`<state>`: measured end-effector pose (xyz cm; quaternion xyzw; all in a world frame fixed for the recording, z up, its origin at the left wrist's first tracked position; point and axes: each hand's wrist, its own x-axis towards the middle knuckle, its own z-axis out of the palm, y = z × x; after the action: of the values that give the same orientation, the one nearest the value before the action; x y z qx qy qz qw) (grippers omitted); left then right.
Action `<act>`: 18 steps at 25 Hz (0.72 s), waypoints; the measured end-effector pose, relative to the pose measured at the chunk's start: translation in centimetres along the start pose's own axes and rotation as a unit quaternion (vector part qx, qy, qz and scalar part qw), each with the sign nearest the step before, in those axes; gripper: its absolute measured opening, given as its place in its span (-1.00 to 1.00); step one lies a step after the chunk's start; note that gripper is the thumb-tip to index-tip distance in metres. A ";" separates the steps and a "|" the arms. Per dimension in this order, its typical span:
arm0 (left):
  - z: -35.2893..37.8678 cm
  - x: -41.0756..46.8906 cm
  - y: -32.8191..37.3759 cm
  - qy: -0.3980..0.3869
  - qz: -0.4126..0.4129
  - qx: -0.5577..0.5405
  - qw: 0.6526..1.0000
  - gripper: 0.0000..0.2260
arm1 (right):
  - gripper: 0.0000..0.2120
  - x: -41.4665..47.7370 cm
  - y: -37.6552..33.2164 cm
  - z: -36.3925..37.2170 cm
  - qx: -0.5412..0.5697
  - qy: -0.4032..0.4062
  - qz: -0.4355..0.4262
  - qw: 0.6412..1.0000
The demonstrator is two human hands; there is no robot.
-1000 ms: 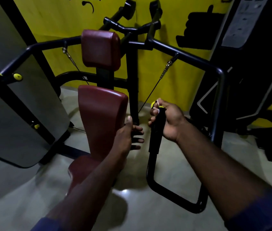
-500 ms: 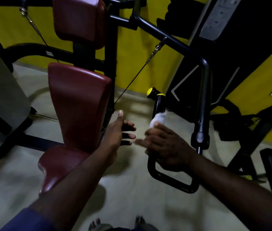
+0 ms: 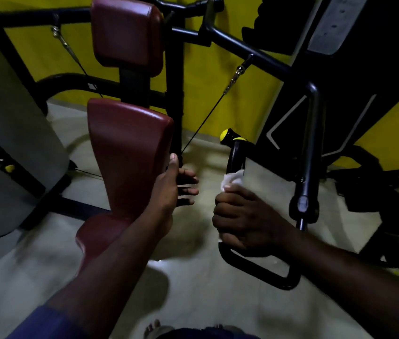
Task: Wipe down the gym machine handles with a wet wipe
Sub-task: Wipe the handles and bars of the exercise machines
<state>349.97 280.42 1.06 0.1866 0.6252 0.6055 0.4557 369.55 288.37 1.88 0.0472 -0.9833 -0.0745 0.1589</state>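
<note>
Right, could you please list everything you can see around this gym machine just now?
Maroon vinyl pads: three, maroon, left of centre, upper pad above backrest above seat.
Black tubular machine frame: one, black, behind and right of pads.
Black grip handle: one, black with yellow caps, centre right.
White wet wipe: one, white, on handle above right hand.
Thin steel cables: two, dark, either side of upper pad.
Flat panel: one, grey, far left.
Wall: yellow, background.
Floor: pale, below.
Left hand: thumb on backrest edge, fingers straight.
Right hand: gripping handle and wipe.
</note>
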 end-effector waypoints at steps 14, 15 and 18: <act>4.3 -6.5 1.8 0.126 0.119 0.012 0.985 -0.64 | -0.62 5.3 2.4 0.2 0.678 0.322 0.488 0.446; 4.3 -6.6 1.9 0.119 0.118 0.024 0.986 -0.61 | -0.51 4.4 1.3 0.4 0.679 0.288 0.501 0.453; 4.8 -6.8 2.2 0.098 0.110 0.043 0.988 -0.75 | -0.24 1.2 -2.5 3.1 0.618 0.168 0.531 0.555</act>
<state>356.60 278.36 6.16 0.2137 0.6678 0.6398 0.3147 367.58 286.15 -1.02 -0.3856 -0.5901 0.6585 0.2635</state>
